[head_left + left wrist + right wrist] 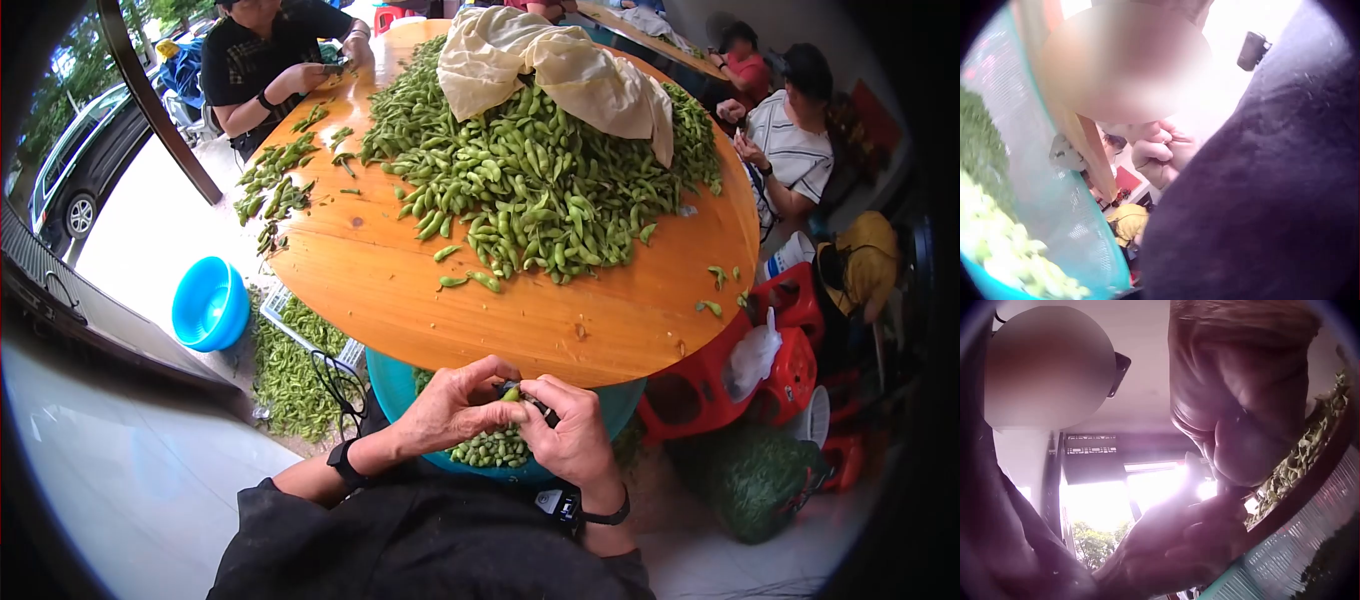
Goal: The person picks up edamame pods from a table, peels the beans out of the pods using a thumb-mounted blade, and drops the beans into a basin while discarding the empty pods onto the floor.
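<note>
Close together below the table's near edge, my left hand (445, 402) and right hand (572, 430) meet at the fingertips. Between them they pinch a green soybean pod (512, 394). A small dark piece (545, 412) shows at the right fingers; I cannot tell what it is. Beneath the hands stands a teal basin (385, 388) with shelled green beans (490, 450) inside, partly covered by the hands. In the left wrist view the basin wall (1079, 206) and pale beans (1010, 256) appear at the left. Both hands are dim and backlit in the right wrist view.
A large heap of pods (540, 190) lies on the orange wooden table (400, 305), partly under a cream cloth (580, 75). On the floor at left are a blue basin (210, 305) and more pods (290, 375). Red stools (690, 395) stand at right; other people sit around.
</note>
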Demonstrator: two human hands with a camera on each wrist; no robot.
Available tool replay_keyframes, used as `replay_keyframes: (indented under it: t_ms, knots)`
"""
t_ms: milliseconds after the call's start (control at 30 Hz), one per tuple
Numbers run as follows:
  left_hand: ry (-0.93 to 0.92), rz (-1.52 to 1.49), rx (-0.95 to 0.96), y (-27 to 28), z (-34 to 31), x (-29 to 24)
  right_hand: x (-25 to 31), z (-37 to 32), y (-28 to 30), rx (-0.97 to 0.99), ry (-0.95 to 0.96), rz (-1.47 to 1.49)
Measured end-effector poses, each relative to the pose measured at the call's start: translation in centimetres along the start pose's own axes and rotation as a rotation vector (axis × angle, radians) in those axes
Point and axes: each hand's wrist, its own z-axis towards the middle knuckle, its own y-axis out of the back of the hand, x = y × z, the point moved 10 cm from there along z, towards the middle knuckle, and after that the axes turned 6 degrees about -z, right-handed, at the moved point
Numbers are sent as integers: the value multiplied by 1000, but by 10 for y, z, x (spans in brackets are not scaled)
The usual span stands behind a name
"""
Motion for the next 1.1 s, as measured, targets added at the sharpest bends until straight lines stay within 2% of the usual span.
replay_keyframes:
  t_ms: [67, 133, 200, 267, 333, 367, 433, 467, 533, 567, 600, 667, 833, 867, 900, 1000, 1067, 1100]
  knots:
    - [-160, 368, -92, 7, 0, -18, -1, -2, -1, 19, -52, -14]
    - [-170, 459, -102, 4, -1, -30, -2, -3, 1, 3, -27, -31]
    - [8, 236, -34, 5, -2, -13, -1, -4, 1, -11, 0, -47]
    - [32, 242, 18, 1, -3, -9, 4, -6, 3, -104, 43, -95]
    - [70, 1, -29, 1, -3, 4, 10, -9, 0, -142, 51, -156]
    - [69, 3, -30, -3, -4, 4, 13, -12, 0, -182, 54, -217]
    - [125, -114, -154, -5, -7, 8, 20, -17, -6, -243, 86, -281]
    - [121, -115, -153, -10, -7, 6, 26, -20, -6, -305, 118, -346]
    - [116, -115, -309, -5, -11, 6, 31, -22, -13, -294, 127, -373]
    - [4, -35, -349, -1, -9, 2, 34, -22, -14, -295, 142, -408]
    - [2, -38, -352, -3, -6, 7, 37, -22, -16, -298, 157, -442]
    - [-226, -4, -408, -3, -4, -9, 38, -21, -19, -283, 167, -482]
    - [-177, -94, -354, -5, 1, 0, 28, -26, -12, -385, 172, -524]
    - [-113, -213, -295, -7, 3, 9, 27, -26, -9, -384, 173, -526]
    - [-48, -332, -232, -11, 5, 17, 24, -24, -1, -399, 147, -458]
    - [-40, -338, -212, -16, 3, 11, 17, -25, 19, -432, 139, -395]
    - [-109, -160, -42, -12, 2, 10, -9, -29, 29, -398, -49, -185]
    - [-68, 164, 9, -10, -2, 4, -18, -34, 39, -436, -84, -184]
